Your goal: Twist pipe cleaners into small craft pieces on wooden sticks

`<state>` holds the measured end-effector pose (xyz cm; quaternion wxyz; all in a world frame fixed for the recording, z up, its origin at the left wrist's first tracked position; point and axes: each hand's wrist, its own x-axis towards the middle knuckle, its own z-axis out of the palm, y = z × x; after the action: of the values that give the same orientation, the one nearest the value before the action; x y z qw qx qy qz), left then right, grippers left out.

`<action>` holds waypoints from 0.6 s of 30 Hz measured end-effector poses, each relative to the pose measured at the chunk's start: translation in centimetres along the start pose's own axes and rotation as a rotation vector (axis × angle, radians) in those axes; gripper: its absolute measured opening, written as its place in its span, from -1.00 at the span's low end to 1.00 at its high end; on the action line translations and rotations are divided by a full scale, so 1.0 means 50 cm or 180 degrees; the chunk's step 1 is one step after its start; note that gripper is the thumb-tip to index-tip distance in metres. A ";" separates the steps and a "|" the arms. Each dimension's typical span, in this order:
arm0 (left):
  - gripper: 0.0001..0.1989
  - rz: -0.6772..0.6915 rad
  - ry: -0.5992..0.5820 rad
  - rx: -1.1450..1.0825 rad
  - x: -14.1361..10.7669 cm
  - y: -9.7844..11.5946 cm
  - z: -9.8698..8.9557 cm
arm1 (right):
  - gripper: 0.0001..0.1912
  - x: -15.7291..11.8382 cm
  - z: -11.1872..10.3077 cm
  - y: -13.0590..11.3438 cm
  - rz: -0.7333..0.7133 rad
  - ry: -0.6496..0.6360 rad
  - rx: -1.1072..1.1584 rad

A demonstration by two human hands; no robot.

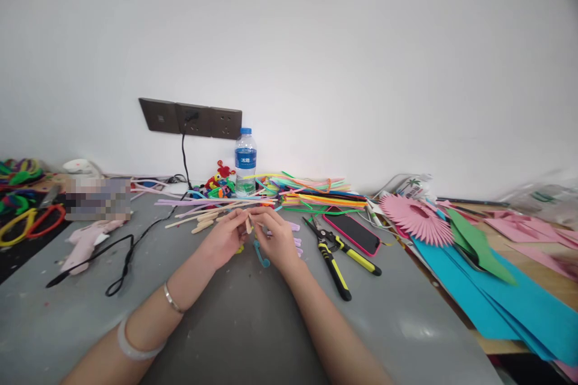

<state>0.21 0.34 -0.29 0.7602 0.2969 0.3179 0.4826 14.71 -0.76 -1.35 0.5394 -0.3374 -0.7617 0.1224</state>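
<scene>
Wooden stick: pale tan, narrow, looks plain; only a short bit visible, rest hidden by fingers, so full length & far end can't tell. Held btwn fingertips of L hand & R hand, approx. upright w/ slight tilt, over grey tabletop, nr centre of view.

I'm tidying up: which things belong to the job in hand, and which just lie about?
Probably the job's: small pale piece between left hand and right hand; pale sticks; pipe cleaners.
Probably lying about: water bottle; phone; pink paper wheel.
</scene>
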 end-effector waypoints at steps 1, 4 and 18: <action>-0.66 0.0029 0.0076 -0.0028 0.000 0.000 0.001 | -0.81 -0.001 0.000 0.001 -0.0032 -0.0047 -0.0012; -0.66 0.0108 0.0205 -0.0075 0.000 0.000 0.002 | -0.77 -0.003 0.001 0.003 -0.0048 -0.0157 -0.0011; -0.67 0.0351 0.0345 -0.0241 0.002 0.009 0.004 | -0.80 -0.009 0.012 -0.001 0.0011 0.0002 -0.0188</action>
<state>0.16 0.59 0.18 0.7248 0.2585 0.3233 0.5508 14.24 -0.96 -1.89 0.5292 -0.3546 -0.7642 0.1008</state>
